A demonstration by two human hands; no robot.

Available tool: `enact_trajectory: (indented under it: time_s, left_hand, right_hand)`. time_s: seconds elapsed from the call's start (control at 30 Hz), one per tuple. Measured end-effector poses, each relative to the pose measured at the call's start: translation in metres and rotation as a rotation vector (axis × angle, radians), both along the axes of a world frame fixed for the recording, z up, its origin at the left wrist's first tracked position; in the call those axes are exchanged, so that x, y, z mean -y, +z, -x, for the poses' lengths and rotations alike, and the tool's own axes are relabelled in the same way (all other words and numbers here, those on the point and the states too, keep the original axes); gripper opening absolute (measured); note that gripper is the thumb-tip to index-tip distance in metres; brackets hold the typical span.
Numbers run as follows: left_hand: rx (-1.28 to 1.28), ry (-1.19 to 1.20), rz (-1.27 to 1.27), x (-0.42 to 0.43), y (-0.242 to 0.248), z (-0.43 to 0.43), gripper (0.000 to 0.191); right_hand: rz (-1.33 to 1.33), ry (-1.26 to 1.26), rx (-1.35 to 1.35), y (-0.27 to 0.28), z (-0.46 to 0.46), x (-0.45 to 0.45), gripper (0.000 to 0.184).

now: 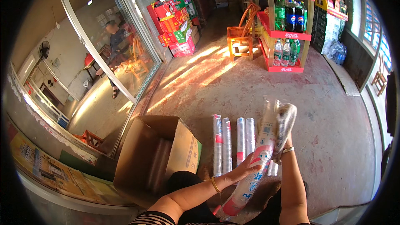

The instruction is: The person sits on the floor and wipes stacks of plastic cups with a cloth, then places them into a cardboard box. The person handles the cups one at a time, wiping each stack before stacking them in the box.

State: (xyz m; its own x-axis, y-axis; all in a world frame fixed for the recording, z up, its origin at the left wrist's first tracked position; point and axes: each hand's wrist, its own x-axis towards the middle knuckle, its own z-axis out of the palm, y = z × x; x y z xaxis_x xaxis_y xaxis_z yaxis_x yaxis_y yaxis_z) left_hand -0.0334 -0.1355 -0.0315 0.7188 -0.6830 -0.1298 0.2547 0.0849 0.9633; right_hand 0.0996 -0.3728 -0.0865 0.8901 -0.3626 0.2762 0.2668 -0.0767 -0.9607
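Observation:
My left hand (249,169) grips a long clear plastic sleeve of stacked disposable cups (247,182), printed with pink and blue, held at a tilt in front of me. Against the sleeve's upper part is a mottled grey-brown cloth (286,122), held in my right hand (288,143); the cloth hides most of those fingers. Narrower sleeves of stacked cups (227,147) lie side by side on the floor, several in number, some partly covered by my arm and the held sleeve. Left of them stands an open cardboard box (184,145) with what look like more sleeves (160,162) in its shadow.
Ahead is a drinks rack (286,34) with bottles, a wooden chair (240,40) beside it. Stacked cartons (179,34) stand by the wall. A sliding glass door (93,37) is at left, with a seated person (115,43) beyond. The concrete floor (325,131) extends right.

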Motion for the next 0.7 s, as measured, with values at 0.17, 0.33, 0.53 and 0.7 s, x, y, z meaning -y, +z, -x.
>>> enact_trajectory:
  time_s: [0.17,0.33,0.53,0.7]
  left_hand:
    - [0.107,0.181,-0.055,-0.012,0.002,-0.034,0.066]
    - [-0.069,0.482,0.149,-0.046,0.001,-0.083,0.034]
    - [-0.096,0.658,0.296,-0.088,0.01,-0.121,0.032]
    - [-0.395,0.605,0.441,-0.081,0.004,-0.117,0.04]
  right_hand:
    - [-0.615,0.386,-0.316,0.012,0.042,-0.059,0.06]
    - [-0.088,0.566,-0.213,0.049,0.098,-0.129,0.083]
    - [0.153,0.707,-0.082,0.062,0.157,-0.152,0.09]
    - [-0.036,0.642,-0.147,0.059,0.171,-0.154,0.091]
